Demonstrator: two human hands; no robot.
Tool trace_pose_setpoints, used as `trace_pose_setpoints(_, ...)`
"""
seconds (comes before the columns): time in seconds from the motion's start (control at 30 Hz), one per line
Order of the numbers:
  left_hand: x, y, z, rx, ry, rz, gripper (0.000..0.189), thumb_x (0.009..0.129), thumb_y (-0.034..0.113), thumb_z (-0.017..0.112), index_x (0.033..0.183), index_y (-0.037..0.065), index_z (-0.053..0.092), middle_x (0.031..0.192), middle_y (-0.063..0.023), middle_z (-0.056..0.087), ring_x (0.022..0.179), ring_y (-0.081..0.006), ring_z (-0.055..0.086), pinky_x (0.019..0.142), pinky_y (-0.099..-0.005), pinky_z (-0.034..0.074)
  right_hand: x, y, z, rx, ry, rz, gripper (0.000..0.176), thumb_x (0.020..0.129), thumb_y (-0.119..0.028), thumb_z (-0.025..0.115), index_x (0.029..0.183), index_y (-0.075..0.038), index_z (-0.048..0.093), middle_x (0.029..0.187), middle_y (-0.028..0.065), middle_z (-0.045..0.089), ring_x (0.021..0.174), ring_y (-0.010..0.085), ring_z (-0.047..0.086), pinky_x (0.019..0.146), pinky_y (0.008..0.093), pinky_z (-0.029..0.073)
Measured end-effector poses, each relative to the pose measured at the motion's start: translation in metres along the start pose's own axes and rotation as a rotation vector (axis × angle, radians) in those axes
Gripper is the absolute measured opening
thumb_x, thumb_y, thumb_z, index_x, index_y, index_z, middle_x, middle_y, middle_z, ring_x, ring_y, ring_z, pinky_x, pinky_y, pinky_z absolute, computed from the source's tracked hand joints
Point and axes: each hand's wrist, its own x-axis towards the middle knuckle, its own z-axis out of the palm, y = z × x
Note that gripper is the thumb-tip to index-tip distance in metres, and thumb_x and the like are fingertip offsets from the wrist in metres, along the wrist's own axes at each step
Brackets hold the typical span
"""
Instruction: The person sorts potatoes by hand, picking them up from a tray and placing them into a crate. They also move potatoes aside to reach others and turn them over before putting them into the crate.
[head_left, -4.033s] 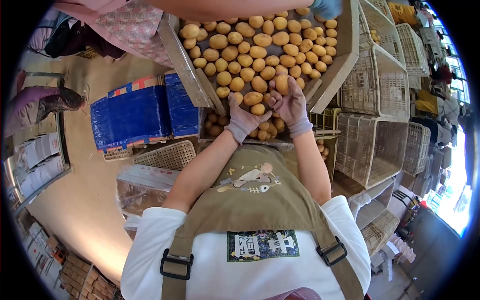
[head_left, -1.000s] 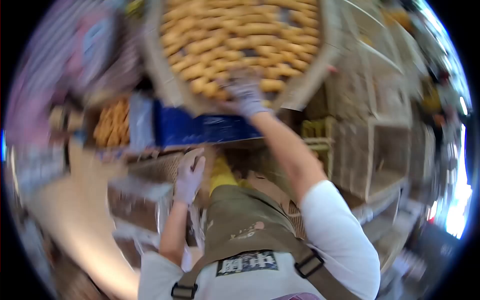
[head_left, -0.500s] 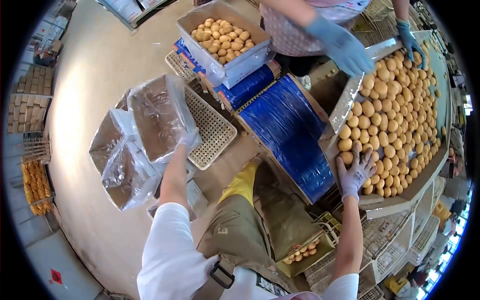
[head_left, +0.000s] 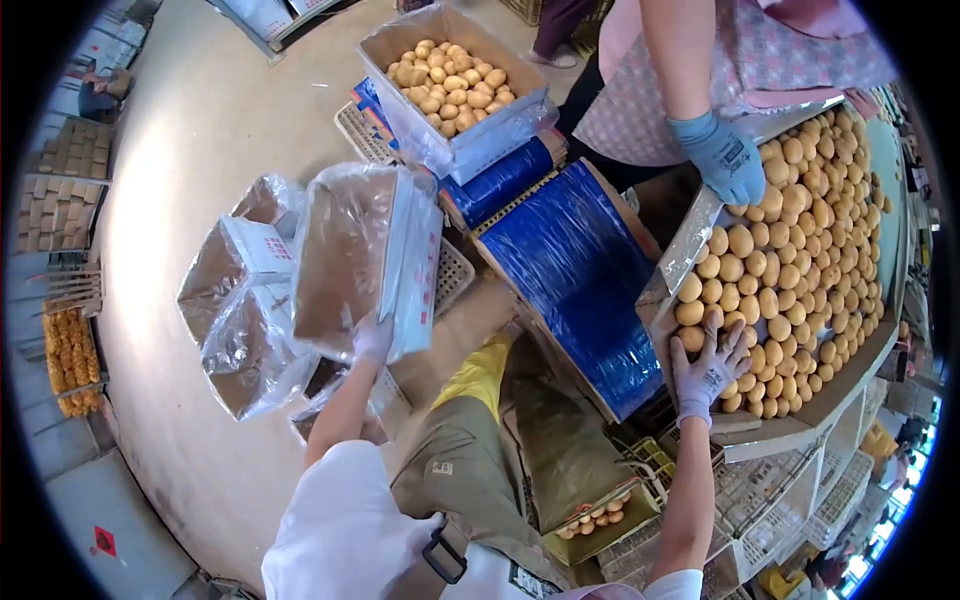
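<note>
My left hand [head_left: 373,338], in a thin pale glove, grips the near edge of a cardboard box [head_left: 418,285] lined with clear plastic film. The box is tilted, its opening facing left, and only the liner shows inside. Beside it on the floor stand more film-lined boxes [head_left: 268,248]. My right hand [head_left: 708,372], gloved in light purple, lies with fingers spread on the near-left corner of a sorting table [head_left: 690,252]. Its fingertips touch the round tan fruits [head_left: 775,300], which look like kiwifruit and cover the tabletop.
Across the table, a co-worker's blue-gloved hand [head_left: 722,160] rests at the fruit's edge. A filled box [head_left: 500,135] stands beyond a blue film-covered ramp [head_left: 565,275]. A plastic crate [head_left: 455,275] lies behind my box. Near my legs is a bin of fruits [head_left: 600,518]; stacked crates [head_left: 765,490] stand right.
My left hand has raised and turned the box slightly rightward from the other boxes. My right hand stays on the fruits. The co-worker's hand has come to rest at the table edge.
</note>
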Motion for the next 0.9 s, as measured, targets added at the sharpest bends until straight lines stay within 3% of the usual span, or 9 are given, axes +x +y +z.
trace_pose_setpoints(0.03,-0.040,0.009,-0.034,-0.014,-0.028,0.036,0.048,0.094,0.042,0.057,0.125,0.007,0.066,0.117,-0.0266,0.068,0.107,-0.0465,0.065,0.097,-0.0544,0.049,0.000,-0.002,-0.001,0.002,-0.001,0.003,0.086,0.078,-0.060,0.074,0.154,-0.031,0.046,0.165,0.0169,0.028,0.151,0.0407,0.026,0.118,0.0676,0.013)
trace_pose_setpoints(0.07,-0.055,-0.103,0.002,0.308,0.244,0.201,0.050,0.095,0.048,0.057,0.123,0.007,0.066,0.109,-0.0255,0.069,0.102,-0.0461,0.066,0.095,-0.0546,0.050,-0.002,-0.004,-0.003,0.011,0.001,0.007,0.086,0.078,-0.060,0.073,0.154,-0.031,0.046,0.165,0.0169,0.028,0.151,0.0409,0.026,0.118,0.0677,0.013)
trace_pose_setpoints(0.1,-0.099,-0.077,-0.040,0.271,-0.049,0.173,0.052,0.097,0.050,0.054,0.121,0.005,0.065,0.108,-0.0224,0.070,0.103,-0.0443,0.066,0.095,-0.0548,0.049,-0.001,-0.003,-0.001,0.010,0.004,0.013,0.086,0.078,-0.060,0.073,0.154,-0.031,0.046,0.165,0.0170,0.029,0.151,0.0411,0.026,0.118,0.0678,0.014)
trace_pose_setpoints(0.17,-0.152,-0.094,-0.063,0.397,-0.272,0.309,0.045,0.095,0.043,0.058,0.120,0.006,0.066,0.111,-0.0175,0.070,0.104,-0.0405,0.067,0.093,-0.0529,0.051,-0.002,-0.001,0.000,0.009,-0.005,0.017,0.085,0.078,-0.060,0.073,0.154,-0.031,0.046,0.165,0.0171,0.029,0.150,0.0414,0.027,0.118,0.0680,0.014)
trace_pose_setpoints(0.27,-0.183,-0.049,-0.110,0.463,-0.295,0.854,0.040,0.091,0.035,0.060,0.120,0.008,0.068,0.113,-0.0124,0.071,0.103,-0.0360,0.068,0.088,-0.0496,0.052,0.001,-0.011,-0.021,0.014,-0.136,0.074,0.083,0.082,-0.060,0.070,0.154,-0.027,0.046,0.167,0.0156,0.025,0.153,0.0391,0.021,0.121,0.0636,0.012)
trace_pose_setpoints(0.43,-0.123,0.007,-0.078,0.634,-0.266,1.572,0.041,0.089,0.023,0.057,0.128,0.013,0.067,0.114,-0.0088,0.072,0.103,-0.0290,0.070,0.084,-0.0410,0.054,-0.003,-0.003,-0.006,0.017,-0.050,0.041,0.085,0.078,-0.061,0.073,0.154,-0.032,0.046,0.165,0.0164,0.029,0.152,0.0405,0.023,0.119,0.0675,0.010)
trace_pose_setpoints(0.53,-0.101,0.117,-0.109,0.874,-0.780,1.229,0.042,0.089,0.019,0.055,0.129,0.018,0.067,0.116,-0.0086,0.073,0.101,-0.0273,0.071,0.083,-0.0389,0.055,0.001,-0.006,-0.009,0.026,-0.078,0.054,0.086,0.078,-0.059,0.073,0.155,-0.033,0.044,0.166,0.0166,0.027,0.152,0.0408,0.021,0.120,0.0669,0.008)
trace_pose_setpoints(0.77,0.032,0.061,-0.063,0.851,-0.631,1.439,0.036,0.088,0.017,0.056,0.121,0.019,0.070,0.107,-0.0063,0.074,0.093,-0.0280,0.070,0.079,-0.0403,0.054,0.003,-0.007,-0.008,0.091,-0.030,0.026,0.088,0.075,-0.053,0.078,0.154,-0.031,0.046,0.168,0.0165,0.024,0.154,0.0402,0.018,0.121,0.0649,0.007)
trace_pose_setpoints(0.9,0.056,0.063,-0.004,0.462,-0.631,1.678,0.031,0.084,0.017,0.060,0.113,0.022,0.069,0.091,-0.0020,0.069,0.081,-0.0252,0.067,0.075,-0.0389,0.052,0.008,-0.005,-0.007,0.106,-0.031,0.009,0.088,0.073,-0.052,0.078,0.152,-0.027,0.049,0.167,0.0179,0.025,0.153,0.0421,0.020,0.122,0.0637,0.008)
